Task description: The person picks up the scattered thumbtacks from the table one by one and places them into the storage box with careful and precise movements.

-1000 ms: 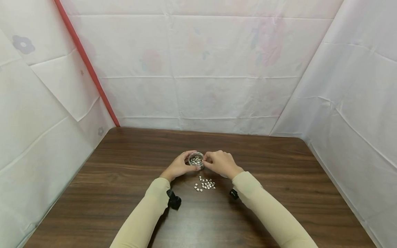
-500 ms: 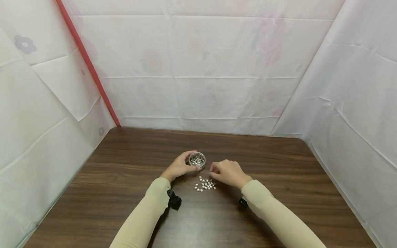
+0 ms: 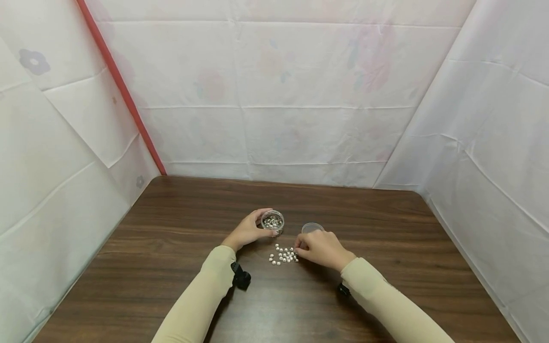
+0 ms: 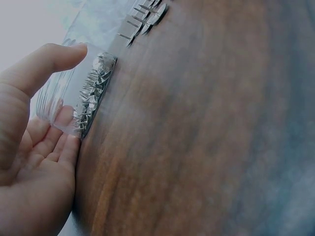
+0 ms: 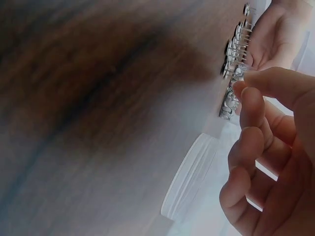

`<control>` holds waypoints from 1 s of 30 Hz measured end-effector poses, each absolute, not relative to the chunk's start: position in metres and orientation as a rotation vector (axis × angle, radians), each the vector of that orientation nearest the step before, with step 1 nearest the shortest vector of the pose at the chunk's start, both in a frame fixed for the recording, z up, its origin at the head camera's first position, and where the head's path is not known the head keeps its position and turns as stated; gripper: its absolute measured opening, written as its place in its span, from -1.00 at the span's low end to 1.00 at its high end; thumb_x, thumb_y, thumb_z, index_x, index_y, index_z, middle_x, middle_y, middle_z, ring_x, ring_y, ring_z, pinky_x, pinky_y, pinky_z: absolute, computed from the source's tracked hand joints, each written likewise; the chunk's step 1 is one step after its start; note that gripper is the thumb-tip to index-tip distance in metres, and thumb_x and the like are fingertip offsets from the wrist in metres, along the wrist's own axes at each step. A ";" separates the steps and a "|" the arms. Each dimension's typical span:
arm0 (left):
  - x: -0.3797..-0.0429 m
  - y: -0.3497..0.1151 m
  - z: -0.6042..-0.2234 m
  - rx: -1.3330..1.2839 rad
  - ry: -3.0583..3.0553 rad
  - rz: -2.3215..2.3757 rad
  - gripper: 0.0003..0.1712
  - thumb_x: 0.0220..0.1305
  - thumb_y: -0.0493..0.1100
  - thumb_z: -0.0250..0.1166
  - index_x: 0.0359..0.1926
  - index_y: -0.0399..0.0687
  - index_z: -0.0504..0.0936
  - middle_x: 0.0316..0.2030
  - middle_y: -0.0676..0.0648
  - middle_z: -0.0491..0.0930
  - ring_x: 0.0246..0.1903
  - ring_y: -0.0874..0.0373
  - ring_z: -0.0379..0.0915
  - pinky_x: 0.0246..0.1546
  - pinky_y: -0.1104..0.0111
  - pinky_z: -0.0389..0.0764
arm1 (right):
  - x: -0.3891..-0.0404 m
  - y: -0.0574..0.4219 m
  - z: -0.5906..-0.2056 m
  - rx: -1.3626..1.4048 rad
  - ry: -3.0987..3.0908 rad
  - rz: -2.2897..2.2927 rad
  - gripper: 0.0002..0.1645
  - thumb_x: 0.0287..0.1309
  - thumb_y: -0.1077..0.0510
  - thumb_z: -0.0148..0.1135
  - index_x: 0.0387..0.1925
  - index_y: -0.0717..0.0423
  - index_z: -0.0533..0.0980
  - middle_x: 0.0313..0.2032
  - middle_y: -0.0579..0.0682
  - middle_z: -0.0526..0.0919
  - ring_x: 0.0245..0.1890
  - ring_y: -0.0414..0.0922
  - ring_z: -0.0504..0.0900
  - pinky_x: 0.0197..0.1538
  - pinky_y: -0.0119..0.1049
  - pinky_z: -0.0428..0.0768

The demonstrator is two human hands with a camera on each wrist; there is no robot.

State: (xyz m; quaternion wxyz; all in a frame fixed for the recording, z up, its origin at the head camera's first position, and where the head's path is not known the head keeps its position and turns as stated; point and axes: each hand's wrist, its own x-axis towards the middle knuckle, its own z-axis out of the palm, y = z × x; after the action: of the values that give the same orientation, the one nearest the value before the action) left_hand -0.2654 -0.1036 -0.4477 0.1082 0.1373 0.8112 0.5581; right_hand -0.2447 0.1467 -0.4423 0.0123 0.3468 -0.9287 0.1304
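Note:
My left hand (image 3: 249,230) holds a round clear plastic jar (image 4: 66,91) at the table, thumb on one side and fingers on the other. Silver thumbtacks (image 3: 272,222) cover the jar's bottom. In front of it, several loose thumbtacks (image 3: 285,257) lie on the wood, points up. My right hand (image 3: 321,247) is at the right edge of this group. Its thumb and index fingertips (image 5: 252,102) come together at the tacks, the other fingers curled. I cannot tell whether a tack is between them. In the right wrist view, part of the left hand (image 5: 275,37) appears beyond the tacks.
A clear round lid (image 3: 312,227) lies behind my right hand, partly covered by it. The brown wooden table (image 3: 193,200) is bordered by white cloth walls (image 3: 274,133), with a red strip (image 3: 124,95) at the left corner.
My right hand has moved from the jar's mouth back and to the right, down to the loose tacks. The lid has come into sight behind it. The left hand and jar stay put.

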 end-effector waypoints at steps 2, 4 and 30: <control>-0.265 -0.104 -0.448 0.404 2.381 1.639 -0.13 0.03 -0.14 0.43 0.34 -0.15 0.23 0.27 -0.25 0.23 0.23 -0.15 0.15 0.16 -0.06 0.33 | -0.243 0.147 -0.442 1.091 -2.893 0.404 -0.91 0.15 -0.09 0.19 -0.41 -0.27 0.57 -0.60 -0.41 0.53 -0.63 -0.44 0.39 -0.62 -0.35 0.43; -0.265 -0.104 -0.447 0.405 2.377 1.626 -0.12 0.03 -0.12 0.42 0.35 -0.14 0.21 0.28 -0.24 0.22 0.24 -0.13 0.13 0.17 -0.05 0.33 | -0.242 0.147 -0.443 1.100 -2.895 0.400 -0.91 0.15 -0.08 0.18 -0.41 -0.26 0.57 -0.61 -0.41 0.52 -0.64 -0.44 0.39 -0.64 -0.36 0.42; -0.281 -0.104 -0.479 0.379 2.435 1.672 -0.12 -0.09 -0.03 0.50 0.29 0.04 0.32 0.24 -0.11 0.31 0.22 -0.02 0.19 0.22 -0.01 0.28 | -0.248 0.150 -0.438 1.023 -2.834 0.367 -0.92 0.10 -0.07 0.19 -0.48 -0.36 0.49 -0.66 -0.44 0.42 -0.68 -0.43 0.34 -0.67 -0.37 0.38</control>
State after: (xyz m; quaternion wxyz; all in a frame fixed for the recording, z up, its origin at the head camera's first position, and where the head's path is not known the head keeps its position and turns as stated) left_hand -0.2814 -0.1043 -0.4793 0.0817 0.1267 0.8149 0.5597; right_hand -0.2483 0.1497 -0.4384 0.0532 0.3366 -0.9324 0.1207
